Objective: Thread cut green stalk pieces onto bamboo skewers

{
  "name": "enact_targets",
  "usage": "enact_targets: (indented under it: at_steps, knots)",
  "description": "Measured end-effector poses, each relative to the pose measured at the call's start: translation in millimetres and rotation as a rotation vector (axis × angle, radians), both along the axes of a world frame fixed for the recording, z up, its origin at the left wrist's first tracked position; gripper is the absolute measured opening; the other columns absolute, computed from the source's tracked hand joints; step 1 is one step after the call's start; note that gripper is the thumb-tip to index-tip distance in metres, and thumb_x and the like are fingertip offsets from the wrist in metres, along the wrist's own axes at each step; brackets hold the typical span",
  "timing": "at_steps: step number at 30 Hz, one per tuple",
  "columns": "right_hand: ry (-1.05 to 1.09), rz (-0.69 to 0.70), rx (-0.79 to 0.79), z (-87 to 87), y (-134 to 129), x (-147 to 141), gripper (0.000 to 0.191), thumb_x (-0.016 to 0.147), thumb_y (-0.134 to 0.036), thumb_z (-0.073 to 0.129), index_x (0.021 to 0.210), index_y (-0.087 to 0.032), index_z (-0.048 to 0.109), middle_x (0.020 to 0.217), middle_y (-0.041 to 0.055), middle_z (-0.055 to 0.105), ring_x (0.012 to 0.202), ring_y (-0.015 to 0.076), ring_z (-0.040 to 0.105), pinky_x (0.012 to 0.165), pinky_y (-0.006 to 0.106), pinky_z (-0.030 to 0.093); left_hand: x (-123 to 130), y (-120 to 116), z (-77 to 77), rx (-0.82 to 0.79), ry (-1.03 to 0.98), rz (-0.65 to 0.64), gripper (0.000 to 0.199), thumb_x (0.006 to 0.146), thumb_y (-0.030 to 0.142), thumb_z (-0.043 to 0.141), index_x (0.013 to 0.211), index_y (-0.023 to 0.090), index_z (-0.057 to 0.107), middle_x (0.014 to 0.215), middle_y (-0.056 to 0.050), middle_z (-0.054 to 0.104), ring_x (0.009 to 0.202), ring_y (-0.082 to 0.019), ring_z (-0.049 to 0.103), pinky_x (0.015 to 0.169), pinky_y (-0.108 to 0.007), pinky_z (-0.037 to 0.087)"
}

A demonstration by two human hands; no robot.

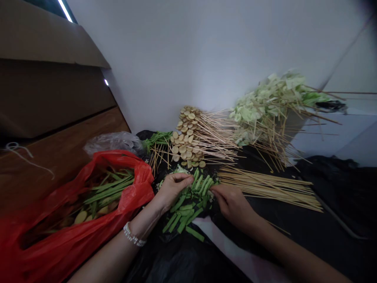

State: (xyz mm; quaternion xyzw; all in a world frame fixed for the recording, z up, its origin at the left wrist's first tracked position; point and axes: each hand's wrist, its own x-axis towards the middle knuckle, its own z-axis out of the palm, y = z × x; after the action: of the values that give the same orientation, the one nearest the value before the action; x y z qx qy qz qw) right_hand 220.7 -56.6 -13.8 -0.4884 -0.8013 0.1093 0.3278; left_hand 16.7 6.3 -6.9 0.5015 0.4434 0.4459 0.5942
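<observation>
Cut green bean pieces (184,216) lie in a loose pile on black plastic in front of me. Above the pile, several bean pieces (203,184) sit side by side in a row between my hands. My left hand (175,188), with a beaded bracelet (134,235) at the wrist, pinches at the row's left end; what its fingertips grip is too small to make out. My right hand (231,202) is closed at the row's right end, its fingertips partly hidden and their hold unclear. Bare wooden skewers (271,186) lie just beyond my right hand.
A red plastic bag (144,179) with long beans and round slices stands at the left. Skewered round slices (187,137), skewered greens (159,138) and skewered pale leaves (265,102) are stacked by the wall. A cardboard box (53,94) stands at the upper left.
</observation>
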Motion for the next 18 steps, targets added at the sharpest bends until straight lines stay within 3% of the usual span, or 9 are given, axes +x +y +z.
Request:
enact_targets:
  at_steps: [4, 7, 10, 14, 18]
  knots:
    - [0.113, -0.043, 0.054, 5.4, 4, 6, 0.024, 0.091, -0.019, 0.04, 0.084, -0.02, 0.063, 0.079, 0.0051, 0.068, 0.073, 0.0172, 0.062, 0.069, 0.027, 0.045, -2, 3, -0.5, 0.179, 0.145, -0.008, 0.028, 0.074, 0.043, 0.069, 0.083, 0.019, 0.077, 0.082, -0.004, 0.073, 0.074, -0.018, 0.061, 0.073, -0.027, 0.045]
    - [0.173, -0.11, 0.072, 7.3, 8, 12, 0.022, 0.091, -0.02, 0.043, 0.085, -0.021, 0.064, 0.081, 0.0048, 0.07, 0.076, 0.0183, 0.065, 0.07, 0.027, 0.047, -4, 4, -3.9, 0.455, 0.378, -0.054, 0.022, 0.079, 0.036, 0.066, 0.093, 0.022, 0.076, 0.092, -0.007, 0.073, 0.089, -0.023, 0.061, 0.085, -0.032, 0.042]
    - [0.168, -0.108, 0.068, 6.7, 10, 15, 0.022, 0.09, -0.02, 0.043, 0.084, -0.02, 0.065, 0.08, 0.0042, 0.07, 0.076, 0.0185, 0.065, 0.069, 0.027, 0.047, -5, 4, -9.7, 0.692, 0.652, -0.179, 0.023, 0.083, 0.029, 0.061, 0.101, 0.025, 0.074, 0.097, -0.008, 0.071, 0.096, -0.024, 0.057, 0.09, -0.036, 0.038]
    - [0.154, -0.095, 0.066, 5.1, 10, 13, 0.022, 0.09, -0.02, 0.043, 0.086, -0.02, 0.065, 0.082, 0.0047, 0.071, 0.076, 0.0183, 0.066, 0.07, 0.027, 0.047, -6, 2, -16.2, 0.816, 0.869, -0.233, 0.025, 0.085, 0.025, 0.059, 0.106, 0.024, 0.072, 0.092, -0.009, 0.07, 0.094, -0.025, 0.054, 0.087, -0.037, 0.037]
    - [0.15, -0.105, 0.06, 5.3, 8, 11, 0.022, 0.09, -0.02, 0.044, 0.085, -0.021, 0.065, 0.083, 0.0045, 0.071, 0.075, 0.018, 0.065, 0.069, 0.027, 0.047, -6, 1, -13.7, 0.836, 0.861, -0.196, 0.021, 0.085, 0.022, 0.057, 0.098, 0.023, 0.073, 0.09, -0.008, 0.068, 0.091, -0.023, 0.054, 0.084, -0.035, 0.039]
